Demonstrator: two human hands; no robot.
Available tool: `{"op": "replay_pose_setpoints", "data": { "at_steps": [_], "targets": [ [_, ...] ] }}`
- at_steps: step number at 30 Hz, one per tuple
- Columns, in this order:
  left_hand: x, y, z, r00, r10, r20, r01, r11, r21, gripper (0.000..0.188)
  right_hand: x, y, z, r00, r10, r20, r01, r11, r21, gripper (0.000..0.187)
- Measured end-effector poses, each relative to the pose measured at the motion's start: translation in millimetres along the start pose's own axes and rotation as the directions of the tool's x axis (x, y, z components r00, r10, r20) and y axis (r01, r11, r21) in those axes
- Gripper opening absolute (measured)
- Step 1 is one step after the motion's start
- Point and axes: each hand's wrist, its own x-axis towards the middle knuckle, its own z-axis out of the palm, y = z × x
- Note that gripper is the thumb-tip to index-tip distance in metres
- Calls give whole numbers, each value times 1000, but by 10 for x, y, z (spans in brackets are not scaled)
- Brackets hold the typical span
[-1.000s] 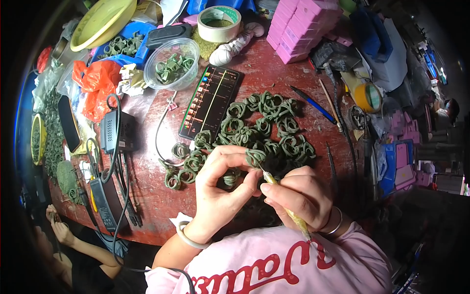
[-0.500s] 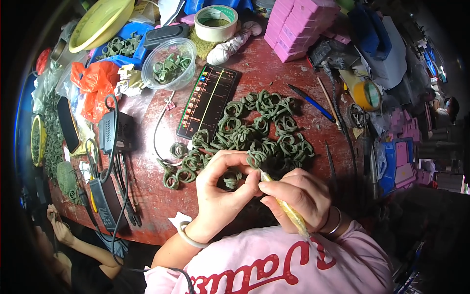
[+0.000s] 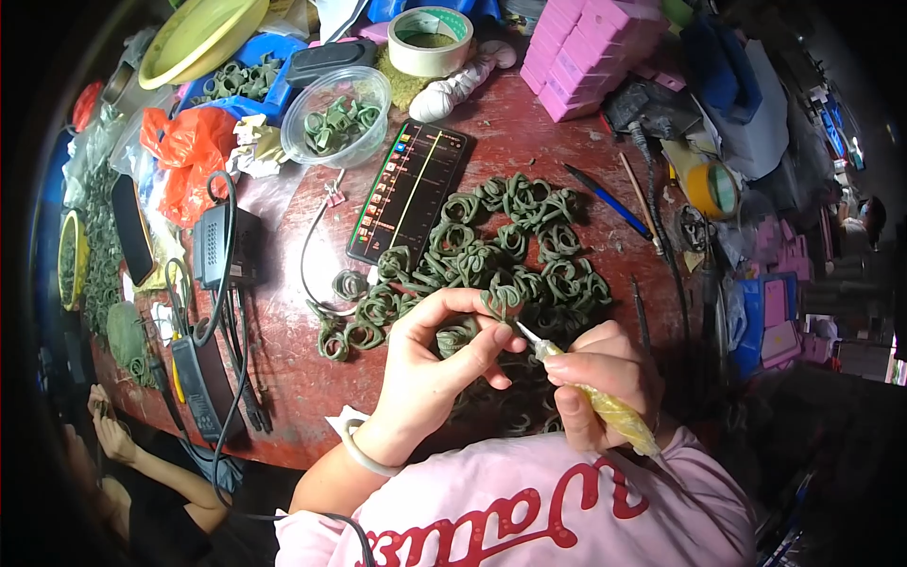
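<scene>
My left hand (image 3: 430, 354) pinches a green wax ring (image 3: 503, 301) between thumb and fingers, its ornate face turned up. In my right hand (image 3: 609, 364) is a wax pen (image 3: 612, 418) with a yellow wrapped handle and a thin pointed metal tip. The tip points up and left, close beside the held ring; whether it touches cannot be made out. Another green ring shows behind my left hand, by the curl of its fingers. Just beyond both hands lies a loose heap of similar green rings (image 3: 468, 260) on the red table.
A phone (image 3: 406, 194) with a lit screen lies beyond the heap. At the back stand a clear tub (image 3: 337, 118) of green pieces, a tape roll (image 3: 430, 42) and stacked pink blocks (image 3: 590, 57). A blue pen (image 3: 609, 201) and cables are rightward; a power box (image 3: 227, 248) and a co-worker's hand (image 3: 111, 430) leftward.
My right hand has drawn the wax pen slightly down and right, so its metal tip now shows. The left hand still holds the ring. The whole view has shifted slightly.
</scene>
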Motion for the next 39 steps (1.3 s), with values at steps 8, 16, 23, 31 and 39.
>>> {"op": "replay_pose_setpoints", "data": {
  "at_steps": [8, 16, 23, 31, 39],
  "targets": [
    [-6, 12, -18, 1000, 8, 9, -7, 1000, -16, 18, 30, 43, 64, 998, -52, 35, 53, 998, -17, 34],
    [-4, 12, 20, 997, 81, 7, -82, 993, 88, 12, 62, 33, 81, 996, -72, 45, 72, 997, -2, 43],
    [-5, 10, -20, 985, 163, 66, -173, 960, 222, 14, 54, 55, 87, 994, -93, 58, 90, 995, 43, 48],
    [72, -83, -89, 900, 407, 157, -433, 789, 436, 12, 48, 65, 97, 984, -154, 91, 161, 984, -77, 45],
    [7, 13, 2, 997, 73, -18, -72, 995, 68, 9, 59, 7, 66, 999, -29, 19, 29, 1000, -9, 25]
  ]
}}
